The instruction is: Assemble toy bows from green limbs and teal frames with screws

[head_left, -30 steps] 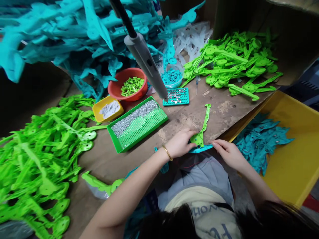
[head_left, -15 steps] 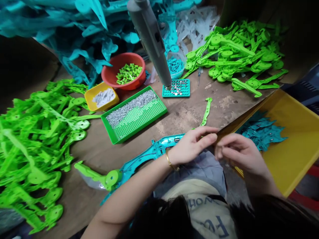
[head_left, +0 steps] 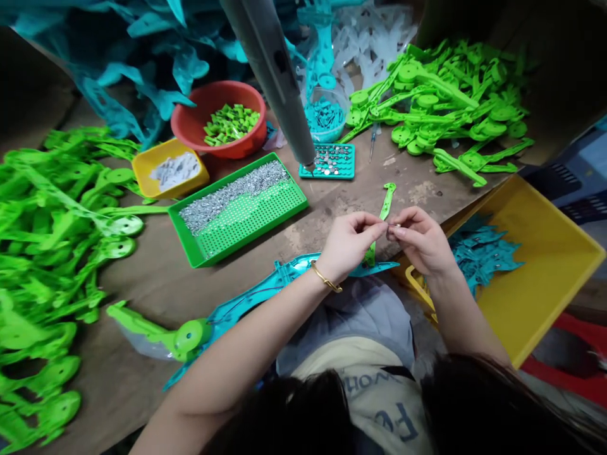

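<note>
Both hands meet above the table's front edge. My left hand (head_left: 349,243) is pinched closed, fingertips toward the right hand. My right hand (head_left: 420,240) is also pinched closed on a tiny item I cannot make out. Under them lie a long teal plastic shell (head_left: 265,296) with wiring inside and a green plastic arm piece (head_left: 385,205) pointing away from me. A grey powered screwdriver (head_left: 275,69) hangs down over a small teal tray (head_left: 329,162) of little metal discs.
A green tray (head_left: 239,212) holds screws. Behind it sit a yellow dish (head_left: 167,169) and a red bowl (head_left: 215,120) of green bits. Green parts are heaped at left (head_left: 52,240) and back right (head_left: 446,107). A yellow bin (head_left: 535,272) holds teal parts.
Both hands rose from the teal shell and green piece at the table edge and came together in a pinch. The view shifted, showing more of the teal shell.
</note>
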The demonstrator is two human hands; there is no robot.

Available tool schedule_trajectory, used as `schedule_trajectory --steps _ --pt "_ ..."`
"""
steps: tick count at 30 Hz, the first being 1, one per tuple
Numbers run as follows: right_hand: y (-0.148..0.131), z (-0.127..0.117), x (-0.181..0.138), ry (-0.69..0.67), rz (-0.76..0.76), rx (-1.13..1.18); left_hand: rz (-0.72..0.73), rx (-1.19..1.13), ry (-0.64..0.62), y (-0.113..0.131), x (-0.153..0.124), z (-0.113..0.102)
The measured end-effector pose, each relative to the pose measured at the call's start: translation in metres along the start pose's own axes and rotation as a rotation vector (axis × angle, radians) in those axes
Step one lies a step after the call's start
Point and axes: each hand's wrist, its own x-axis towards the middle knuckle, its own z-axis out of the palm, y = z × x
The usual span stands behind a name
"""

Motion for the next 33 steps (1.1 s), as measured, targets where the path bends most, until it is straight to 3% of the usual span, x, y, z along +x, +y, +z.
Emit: schedule_trajectory --steps 4,9,13,17,21,26,33 --pt "0.000 -0.011 0.002 0.011 -0.049 -0.147 0.034 0.055 0.005 0.000 0.009 0.002" --pt "0.004 -0.035 0.032 0.099 -0.252 -0.542 -0.056 -0.009 0.080 -0.014 0.032 0.008" --pt "0.011 -0.051 0.064 0.120 -0.347 -0.839 0.075 0.402 0.149 -0.031 0.047 0.013" --pt "0.017 -0.053 0.080 0.076 -0.309 -1.028 0.284 0.942 0.071 -0.040 0.046 0.019" --pt "0.018 -0.048 0.082 0.094 -0.251 -1.102 0.307 1.256 0.004 -0.048 0.043 0.025" --pt "0.006 -0.042 0.083 0.036 -0.137 -1.198 0.330 1.356 -0.069 -0.055 0.045 0.027" --pt "-0.015 -0.028 0.088 -0.111 -0.080 -1.560 0.339 1.381 -0.095 -0.056 0.045 0.026"
